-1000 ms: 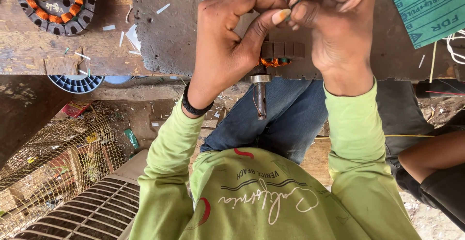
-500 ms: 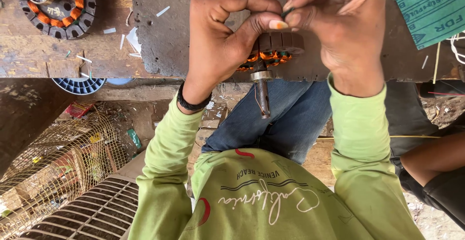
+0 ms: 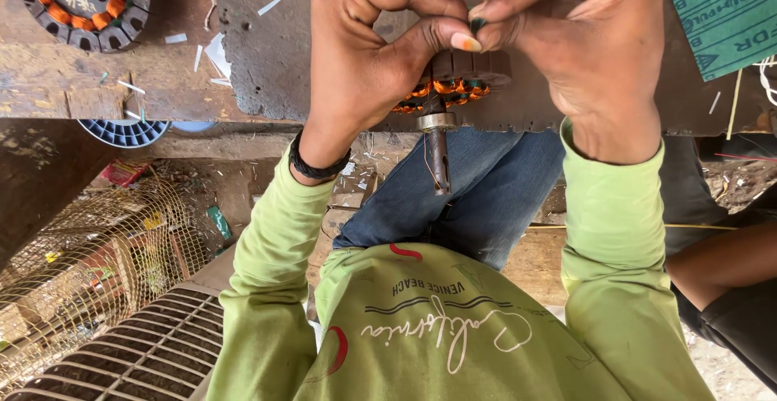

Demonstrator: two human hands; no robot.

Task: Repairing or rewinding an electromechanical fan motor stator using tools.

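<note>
1. Now gripped in the left hand (image 3: 364, 69): a wound motor stator (image 3: 453, 85) with orange copper coils, held at the near edge of the bench (image 3: 267, 69), thumb pressed over its dark laminated rim.
2. Pinched shut at the stator's top edge: fingertips (image 3: 486, 25) of the right hand (image 3: 591, 53), on what cannot be told; too small to make out.
3. Pointing toward the near side, at the lap in blue jeans (image 3: 486, 199): the stator's metal shaft (image 3: 438, 154), long axis running near-to-far, a thin copper wire trailing beside it.
4. Lying well apart at the far left of the bench: a second stator (image 3: 89, 0), flat, with orange windings.
5. Resting at the far right: a green sheet (image 3: 724, 8).
6. Standing near left, below the bench: a wire fan guard (image 3: 97, 271).
</note>
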